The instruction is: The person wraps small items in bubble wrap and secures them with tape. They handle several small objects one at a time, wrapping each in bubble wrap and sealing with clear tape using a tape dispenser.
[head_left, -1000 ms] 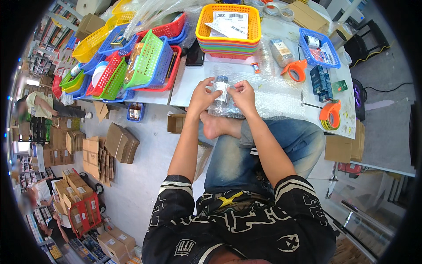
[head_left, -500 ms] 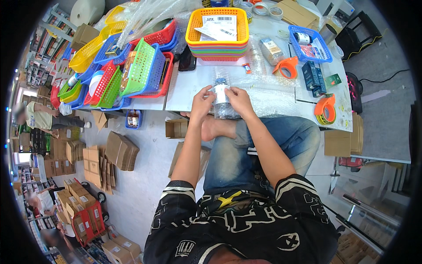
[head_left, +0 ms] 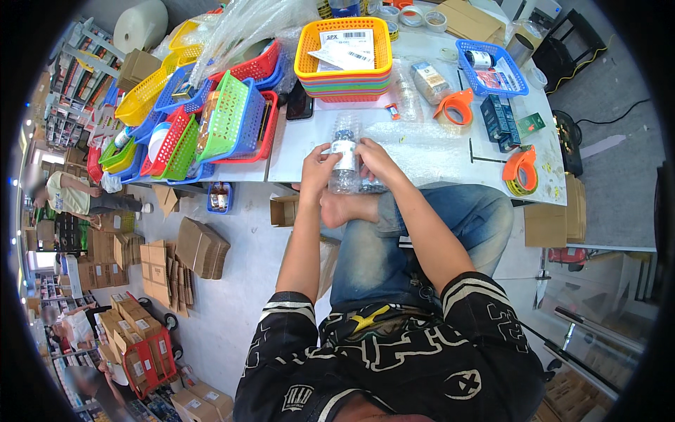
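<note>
Bottle [head_left: 344,156] between two hands

It is on the near side of the yellow basket [head_left: 342,75], with clear bubble wrap [head_left: 342,185] around it. The left hand [head_left: 320,169] grips one side. The right hand [head_left: 377,162] has bent fingers at the other; I can't tell how tight. A phone [head_left: 300,105] lies near the yellow basket's left corner. Orange tape [head_left: 455,98] is to the basket's right, and a blue basket [head_left: 500,91] is farther right.

Between the left hand [head_left: 320,169] and the right hand [head_left: 376,162], a bottle [head_left: 344,153] is found. Ahead of both, papers [head_left: 346,46] are held in a stack of baskets [head_left: 342,74]. Left of the left hand, more baskets [head_left: 230,123] are piled; right of the right hand, a tape dispenser [head_left: 451,100] is placed.
</note>
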The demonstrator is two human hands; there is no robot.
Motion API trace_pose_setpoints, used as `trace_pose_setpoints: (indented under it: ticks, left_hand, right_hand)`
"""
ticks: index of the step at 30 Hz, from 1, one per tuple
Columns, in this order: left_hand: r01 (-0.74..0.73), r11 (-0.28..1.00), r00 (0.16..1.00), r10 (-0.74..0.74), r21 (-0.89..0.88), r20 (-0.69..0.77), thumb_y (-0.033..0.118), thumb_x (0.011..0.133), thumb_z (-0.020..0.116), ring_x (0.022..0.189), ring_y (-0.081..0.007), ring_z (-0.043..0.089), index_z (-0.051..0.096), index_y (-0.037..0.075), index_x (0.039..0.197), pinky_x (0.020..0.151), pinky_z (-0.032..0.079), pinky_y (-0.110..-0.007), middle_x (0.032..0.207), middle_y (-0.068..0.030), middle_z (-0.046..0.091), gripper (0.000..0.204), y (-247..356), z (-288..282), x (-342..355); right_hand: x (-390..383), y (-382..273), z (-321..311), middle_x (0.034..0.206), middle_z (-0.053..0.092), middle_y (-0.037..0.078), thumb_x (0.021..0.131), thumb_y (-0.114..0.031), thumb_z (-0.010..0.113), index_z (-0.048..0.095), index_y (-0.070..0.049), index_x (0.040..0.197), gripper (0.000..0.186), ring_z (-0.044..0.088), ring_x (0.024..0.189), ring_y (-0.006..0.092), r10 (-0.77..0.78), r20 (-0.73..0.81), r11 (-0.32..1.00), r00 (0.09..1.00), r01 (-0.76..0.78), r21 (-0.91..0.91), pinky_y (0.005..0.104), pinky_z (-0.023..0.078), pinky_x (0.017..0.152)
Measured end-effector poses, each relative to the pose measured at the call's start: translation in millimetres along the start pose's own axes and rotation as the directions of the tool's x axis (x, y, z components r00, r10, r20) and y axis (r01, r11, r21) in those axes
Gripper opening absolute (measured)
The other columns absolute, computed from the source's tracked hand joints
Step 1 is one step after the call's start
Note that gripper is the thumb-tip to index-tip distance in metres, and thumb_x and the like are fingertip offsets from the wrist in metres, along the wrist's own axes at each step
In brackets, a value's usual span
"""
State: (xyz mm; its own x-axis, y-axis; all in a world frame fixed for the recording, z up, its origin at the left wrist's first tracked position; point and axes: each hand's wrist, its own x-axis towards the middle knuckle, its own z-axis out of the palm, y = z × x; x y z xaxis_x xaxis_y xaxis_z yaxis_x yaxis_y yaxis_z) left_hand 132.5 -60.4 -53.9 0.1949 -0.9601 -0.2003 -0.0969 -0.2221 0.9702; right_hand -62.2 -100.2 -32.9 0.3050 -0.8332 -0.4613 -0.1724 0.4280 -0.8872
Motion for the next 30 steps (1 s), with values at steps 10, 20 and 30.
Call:
trace_pose_setpoints:
  ticks: [10,20,30]
  left_hand:
    - [-0.032,0.999,0.996,0.035,0.043,-0.078,0.015,0.089,0.077,0.084,-0.013,0.067,0.064,-0.003,0.138,0.071,0.051,-0.027,0.099,-0.0103,0.075,0.054,13.6,-20.1,-11.3]
    - [0.032,0.988,0.992,-0.05,-0.151,-0.118,0.012,0.092,0.073,0.083,-0.0117,0.064,0.061,-0.006,0.138,0.07,0.048,-0.025,0.101,-0.0101,0.074,0.05,9.3,-21.6,-19.3]
    - [0.056,0.973,0.992,-0.08,-0.223,-0.098,0.016,0.091,0.072,0.073,-0.007,0.056,0.065,0.0,0.137,0.061,0.041,-0.024,0.096,-0.003,0.072,0.049,10.7,-27.5,-18.7]
  right_hand:
    - [-3.9,-15.9,29.0,0.105,0.068,0.024,0.085,-0.028,0.071,0.03,0.003,0.161,0.092,0.069,0.061,0.0286,0.014,-0.048,0.997,0.999,-0.01,0.07,0.0393,0.054,0.047]
    - [25.2,-12.9,13.5,0.102,0.068,0.022,0.101,-0.019,0.056,0.039,0.001,0.158,0.063,0.067,0.058,0.0258,-0.045,0.037,0.98,0.998,0.037,0.194,0.0373,0.055,0.048]
    - [35.0,-4.9,19.0,0.108,0.068,0.019,0.106,-0.022,0.058,0.051,0.002,0.146,0.047,0.068,0.063,0.0249,-0.132,0.03,0.95,0.991,0.118,0.29,0.0366,0.057,0.051]
